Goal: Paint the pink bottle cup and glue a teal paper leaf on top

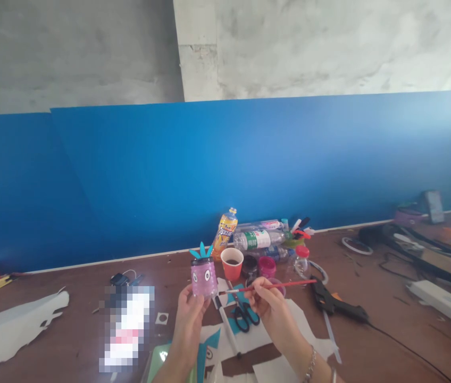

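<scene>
My left hand (189, 311) is closed around the base of a small purple bottle figure (203, 276) with stuck-on eyes and teal leaves on top, holding it upright above the table. My right hand (267, 302) pinches a thin red-handled paintbrush (273, 286), which lies level with its tip pointing left, close to the figure's right side. Below my hands lie black-handled scissors (244, 315), a white marker (225, 325) and white and teal paper cut-outs (249, 340).
A red cup (232, 264) of dark liquid, small paint pots (267, 265) and plastic bottles (255, 239) stand behind my hands. A black glue gun (335, 303) with cord lies to the right, a power strip (444, 306) farther right. Blue panels (225, 170) back the brown table (389, 340).
</scene>
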### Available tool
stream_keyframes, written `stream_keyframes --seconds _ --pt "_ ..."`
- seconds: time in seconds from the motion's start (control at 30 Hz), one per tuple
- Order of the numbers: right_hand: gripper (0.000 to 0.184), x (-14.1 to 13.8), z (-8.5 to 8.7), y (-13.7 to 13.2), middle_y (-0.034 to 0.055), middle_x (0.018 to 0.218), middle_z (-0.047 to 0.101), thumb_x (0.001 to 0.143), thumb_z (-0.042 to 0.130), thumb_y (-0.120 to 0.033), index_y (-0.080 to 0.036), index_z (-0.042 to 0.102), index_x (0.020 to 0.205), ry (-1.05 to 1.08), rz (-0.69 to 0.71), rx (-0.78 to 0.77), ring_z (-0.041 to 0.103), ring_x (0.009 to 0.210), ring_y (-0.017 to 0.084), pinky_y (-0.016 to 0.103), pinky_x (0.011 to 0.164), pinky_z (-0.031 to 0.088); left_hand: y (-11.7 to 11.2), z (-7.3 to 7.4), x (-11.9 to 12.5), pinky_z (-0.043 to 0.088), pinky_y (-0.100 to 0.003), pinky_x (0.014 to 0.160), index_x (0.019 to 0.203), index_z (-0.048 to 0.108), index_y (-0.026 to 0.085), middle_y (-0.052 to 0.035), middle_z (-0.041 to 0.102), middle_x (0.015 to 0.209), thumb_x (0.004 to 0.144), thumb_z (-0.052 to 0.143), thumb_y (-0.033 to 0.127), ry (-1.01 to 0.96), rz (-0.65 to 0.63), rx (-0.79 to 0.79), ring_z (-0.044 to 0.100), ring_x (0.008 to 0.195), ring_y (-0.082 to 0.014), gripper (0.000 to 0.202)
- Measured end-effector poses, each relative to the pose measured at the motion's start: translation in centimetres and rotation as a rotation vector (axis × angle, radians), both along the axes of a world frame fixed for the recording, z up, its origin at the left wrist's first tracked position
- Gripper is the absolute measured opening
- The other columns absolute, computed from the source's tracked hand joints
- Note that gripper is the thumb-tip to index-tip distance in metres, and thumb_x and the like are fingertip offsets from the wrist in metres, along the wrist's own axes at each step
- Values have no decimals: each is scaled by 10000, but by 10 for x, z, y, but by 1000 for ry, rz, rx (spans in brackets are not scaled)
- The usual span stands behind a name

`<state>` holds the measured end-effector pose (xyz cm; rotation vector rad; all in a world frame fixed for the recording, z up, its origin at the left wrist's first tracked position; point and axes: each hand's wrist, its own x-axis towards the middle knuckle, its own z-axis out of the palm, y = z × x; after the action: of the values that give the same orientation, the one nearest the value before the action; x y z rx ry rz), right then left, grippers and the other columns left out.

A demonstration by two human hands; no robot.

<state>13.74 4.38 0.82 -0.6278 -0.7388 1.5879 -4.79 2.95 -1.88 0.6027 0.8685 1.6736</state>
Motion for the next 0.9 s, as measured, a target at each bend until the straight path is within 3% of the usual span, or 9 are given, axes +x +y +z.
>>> stream_keyframes --seconds 0.23,0.9 --pt "247 -4 -7 1 30 659 676 703 760 -357 -198 573 728 -14 -11 -11 538 578 120 200 513 363 -1 -2 0 391 -434 998 1057 544 191 -89 676 1066 710 741 358 -56 -41 31 630 992 -213 433" --pt "262 -9 -6 -2 43 656 681 711 755 -366 -195 556 723 -14 6 -23 525 570 121 213 519 357 -4 3 2 381 -439 1013 1060 544 189 -98 700 1046 715 729 359 -52 -67 53 642 987 -230 427"
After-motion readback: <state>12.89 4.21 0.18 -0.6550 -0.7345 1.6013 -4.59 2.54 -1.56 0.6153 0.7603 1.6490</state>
